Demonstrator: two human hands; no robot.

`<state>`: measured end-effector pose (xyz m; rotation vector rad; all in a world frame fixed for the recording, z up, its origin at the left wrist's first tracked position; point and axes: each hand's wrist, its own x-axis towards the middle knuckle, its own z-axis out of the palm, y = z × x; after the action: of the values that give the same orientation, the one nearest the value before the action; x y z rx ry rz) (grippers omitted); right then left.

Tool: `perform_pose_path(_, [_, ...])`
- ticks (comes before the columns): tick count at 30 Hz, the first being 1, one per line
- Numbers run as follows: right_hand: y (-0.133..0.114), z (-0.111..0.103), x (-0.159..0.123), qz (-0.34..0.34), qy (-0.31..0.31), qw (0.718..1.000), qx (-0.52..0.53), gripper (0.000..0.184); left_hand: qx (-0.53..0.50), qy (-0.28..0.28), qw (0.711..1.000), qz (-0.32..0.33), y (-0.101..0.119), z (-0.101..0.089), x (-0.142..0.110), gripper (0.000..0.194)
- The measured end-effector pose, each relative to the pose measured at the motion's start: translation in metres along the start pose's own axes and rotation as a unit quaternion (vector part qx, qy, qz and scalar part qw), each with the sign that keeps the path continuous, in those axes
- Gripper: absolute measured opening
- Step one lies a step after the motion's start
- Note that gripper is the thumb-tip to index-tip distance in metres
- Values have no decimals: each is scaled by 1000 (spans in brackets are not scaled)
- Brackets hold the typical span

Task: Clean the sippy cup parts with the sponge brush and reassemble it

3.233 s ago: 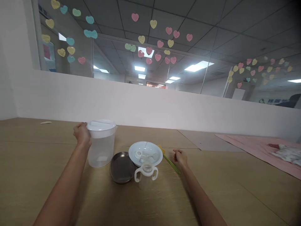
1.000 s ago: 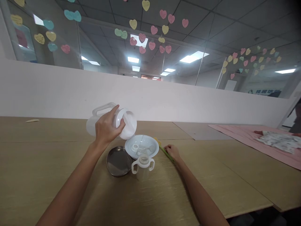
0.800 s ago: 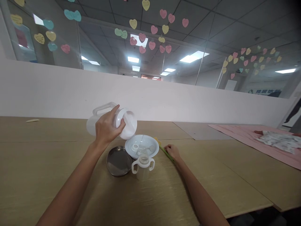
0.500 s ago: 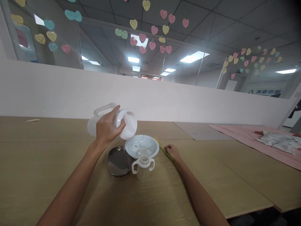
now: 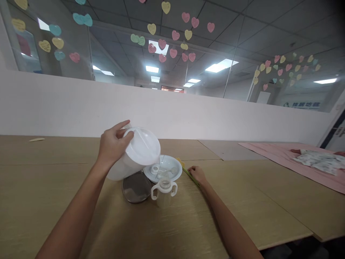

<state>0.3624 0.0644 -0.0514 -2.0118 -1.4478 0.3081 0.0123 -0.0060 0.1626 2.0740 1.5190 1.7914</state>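
Observation:
My left hand (image 5: pixel 114 144) is closed on a translucent white lidded pitcher (image 5: pixel 118 169), held tilted to the right above the table. Its white lid (image 5: pixel 142 145) faces me and overlaps the left rim of a white bowl (image 5: pixel 176 177). Small white and clear bottle parts (image 5: pixel 155 169) lie in the bowl. In front stands an open clear baby bottle (image 5: pixel 164 198) with two white handles. A dark metal tray (image 5: pixel 137 189) lies beneath the pitcher, partly hidden. My right hand (image 5: pixel 198 175) rests with curled fingers against a green-handled brush (image 5: pixel 190 175) with a yellow head.
A pink cloth (image 5: pixel 258 149) lies at the right, with a patterned white cloth (image 5: pixel 318 162) and a doll-like limb on it. A thin pale strip (image 5: pixel 37 139) is at the far left. The white wall (image 5: pixel 175 115) with glass above borders the tan table (image 5: pixel 134 230).
My left hand first lifted and tipped the pitcher, then over the last half second turned it so the lid faces me and its body dropped lower. My right hand moved to the brush earlier.

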Motion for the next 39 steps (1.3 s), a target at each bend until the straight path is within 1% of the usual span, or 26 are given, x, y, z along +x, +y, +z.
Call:
perform_pose_path(1, [0,0,0,-1,0,1000,-1,28,-2,-23,1000,10,8,-2,-4,47])
perform_pose_path(3, [-1,0,-1,-2,-1,1000,-4,28,20,-51,998,41,23,-5,-13,47])
perform_pose_path(6, [-1,-1,-1,-2,-2,1000,-10,28,96,-62,990,88,36,-3,-23,51])
perform_pose_path(10, [-2,-1,-2,-1,-1,1000,-17,28,185,-72,971,134,41,5,-31,55])
perform_pose_path(15, [-3,-1,-3,-2,-3,1000,-18,28,241,-82,954,159,44,8,-36,55])
perform_pose_path(18, [-3,-2,-3,-1,-4,1000,-16,28,253,-88,948,174,45,5,-37,56])
perform_pose_path(24, [-4,-2,-3,0,-2,1000,-16,27,258,-82,943,193,43,3,-36,58])
perform_pose_path(39, [-4,-1,-4,-5,-3,1000,-20,26,245,-84,947,188,42,2,-35,57])
